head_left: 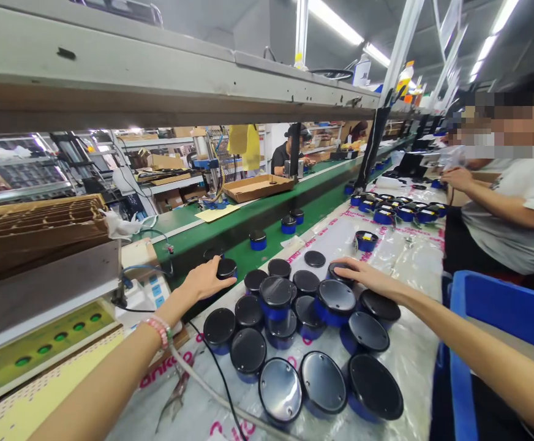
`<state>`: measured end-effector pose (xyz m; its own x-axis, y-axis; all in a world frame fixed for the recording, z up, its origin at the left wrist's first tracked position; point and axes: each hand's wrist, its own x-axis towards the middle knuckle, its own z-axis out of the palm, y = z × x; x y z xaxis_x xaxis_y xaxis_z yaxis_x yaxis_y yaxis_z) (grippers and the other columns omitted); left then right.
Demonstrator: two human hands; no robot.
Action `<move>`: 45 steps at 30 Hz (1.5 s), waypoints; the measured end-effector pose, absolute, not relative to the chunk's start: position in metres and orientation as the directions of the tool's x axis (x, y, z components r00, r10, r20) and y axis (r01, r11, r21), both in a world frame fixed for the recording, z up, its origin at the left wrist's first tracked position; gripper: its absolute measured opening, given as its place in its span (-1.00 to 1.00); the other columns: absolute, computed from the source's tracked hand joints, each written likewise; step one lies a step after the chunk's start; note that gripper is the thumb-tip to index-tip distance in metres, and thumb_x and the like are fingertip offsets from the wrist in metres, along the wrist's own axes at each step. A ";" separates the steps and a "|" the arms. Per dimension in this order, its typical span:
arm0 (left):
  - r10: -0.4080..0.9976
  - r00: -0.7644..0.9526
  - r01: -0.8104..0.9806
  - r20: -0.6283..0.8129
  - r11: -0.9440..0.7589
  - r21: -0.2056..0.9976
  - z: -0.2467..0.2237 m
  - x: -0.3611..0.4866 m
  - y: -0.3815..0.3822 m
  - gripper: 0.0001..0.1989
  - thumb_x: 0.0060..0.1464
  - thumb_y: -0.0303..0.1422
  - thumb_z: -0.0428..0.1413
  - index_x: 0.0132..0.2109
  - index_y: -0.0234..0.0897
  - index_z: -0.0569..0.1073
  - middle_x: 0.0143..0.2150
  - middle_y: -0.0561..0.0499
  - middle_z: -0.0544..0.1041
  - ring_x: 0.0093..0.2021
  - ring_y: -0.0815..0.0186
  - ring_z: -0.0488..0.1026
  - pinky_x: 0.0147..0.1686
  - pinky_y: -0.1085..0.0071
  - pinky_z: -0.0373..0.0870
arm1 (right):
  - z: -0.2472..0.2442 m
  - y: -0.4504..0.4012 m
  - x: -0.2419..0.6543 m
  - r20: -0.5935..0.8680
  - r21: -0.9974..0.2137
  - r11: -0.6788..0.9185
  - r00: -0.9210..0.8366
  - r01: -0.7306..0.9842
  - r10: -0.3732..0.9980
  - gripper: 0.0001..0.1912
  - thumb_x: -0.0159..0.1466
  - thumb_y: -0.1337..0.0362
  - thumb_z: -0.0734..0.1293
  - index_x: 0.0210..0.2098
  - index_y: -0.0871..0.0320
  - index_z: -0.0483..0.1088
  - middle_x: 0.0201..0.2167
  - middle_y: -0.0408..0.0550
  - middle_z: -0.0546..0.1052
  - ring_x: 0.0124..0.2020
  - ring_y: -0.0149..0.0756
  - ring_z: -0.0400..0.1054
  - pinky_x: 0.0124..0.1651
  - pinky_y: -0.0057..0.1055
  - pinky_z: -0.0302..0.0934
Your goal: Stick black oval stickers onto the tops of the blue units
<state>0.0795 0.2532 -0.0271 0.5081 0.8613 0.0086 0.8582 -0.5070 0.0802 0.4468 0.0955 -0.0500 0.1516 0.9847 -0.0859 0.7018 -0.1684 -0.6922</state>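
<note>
My left hand (201, 279) reaches to the edge of the green conveyor, its thumb and fingers around a round blue case with a black lid (226, 267). Another dark round case (212, 252) is partly hidden behind those fingers. My right hand (363, 274) lies over a similar black-lidded case (339, 272) at the back of the group, fingers curled on its top and side. Between and below my hands several such cases stand close together, some stacked, such as one raised case (277, 291). A flat black disc (315, 258) lies behind them on the plastic-covered table (414, 343).
More cases (258, 239) sit on the green belt (244, 260). Open blue cases (383, 214) cluster farther along the table. A co-worker (510, 184) is at right, behind a blue bin (501, 306). A cable (216, 361) crosses the front; a shelf beam (179, 73) runs overhead.
</note>
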 end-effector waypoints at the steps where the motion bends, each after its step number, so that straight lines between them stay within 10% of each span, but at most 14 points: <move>1: 0.863 0.506 0.858 0.023 -0.505 0.090 -0.024 0.082 0.252 -0.32 0.00 0.10 -0.01 0.11 -0.30 0.20 -0.03 -0.25 0.49 -0.05 -0.05 0.46 -0.14 0.20 0.34 | -0.054 0.097 0.443 -0.082 -0.693 -0.159 0.141 0.703 0.987 -0.45 0.20 -0.11 0.10 0.05 0.02 0.32 -0.05 -0.02 0.47 -0.16 -0.11 0.40 -0.19 -0.26 0.31; 7: 0.876 0.472 0.859 0.097 -0.482 0.170 0.018 0.087 0.230 -0.35 0.00 0.11 -0.02 0.09 -0.24 0.19 -0.08 -0.17 0.51 -0.14 0.01 0.50 -0.23 0.27 0.37 | -0.027 0.112 0.435 -0.020 -0.612 -0.079 0.084 0.787 0.996 -0.46 0.22 -0.14 0.09 -0.21 0.15 0.44 -0.22 0.00 0.53 -0.18 -0.09 0.39 -0.12 -0.23 0.26; 15: 0.726 0.687 0.720 -0.035 -0.673 0.173 0.055 0.063 0.131 -0.46 0.00 -0.08 0.10 0.10 -0.17 0.26 -0.07 -0.07 0.51 -0.10 0.06 0.47 -0.16 0.23 0.38 | 0.030 0.216 0.365 0.005 -0.353 0.136 -0.144 0.926 0.990 -0.60 0.30 0.10 0.24 0.06 0.15 0.28 0.02 0.03 0.38 -0.05 -0.19 0.32 0.01 -0.11 0.20; 24: 0.629 0.769 0.619 -0.117 -0.777 -0.114 0.049 0.016 0.088 -0.34 0.00 0.03 0.09 0.12 -0.38 0.35 -0.02 -0.23 0.52 -0.12 -0.02 0.52 -0.18 0.18 0.50 | -0.004 0.323 0.266 -0.153 -0.099 0.220 -0.233 0.971 0.960 -0.64 0.30 0.20 0.27 0.05 0.17 0.28 0.04 0.04 0.35 -0.05 -0.19 0.33 -0.06 -0.12 0.29; 33: 0.562 0.824 0.550 -0.079 -0.825 -0.129 0.040 0.027 0.084 -0.40 0.04 0.01 0.08 0.10 -0.30 0.29 -0.02 -0.13 0.52 -0.13 0.10 0.51 -0.14 0.24 0.46 | -0.017 0.294 0.193 0.064 -0.068 0.592 -0.589 0.803 0.805 -0.61 0.30 0.16 0.26 0.06 0.19 0.28 0.05 0.02 0.35 -0.03 -0.14 0.32 -0.03 -0.10 0.26; 45: 0.189 0.975 0.182 -0.113 -0.981 -0.070 0.018 0.060 0.054 -0.71 0.22 -0.29 -0.04 0.05 -0.27 0.29 -0.29 -0.01 0.56 -0.36 0.21 0.50 -0.40 0.35 0.36 | 0.121 0.121 0.290 0.274 -0.157 0.549 -0.498 0.821 0.823 -0.31 0.16 -0.11 0.29 0.19 0.04 0.10 -0.04 -0.06 0.43 -0.15 -0.17 0.39 -0.14 -0.29 0.31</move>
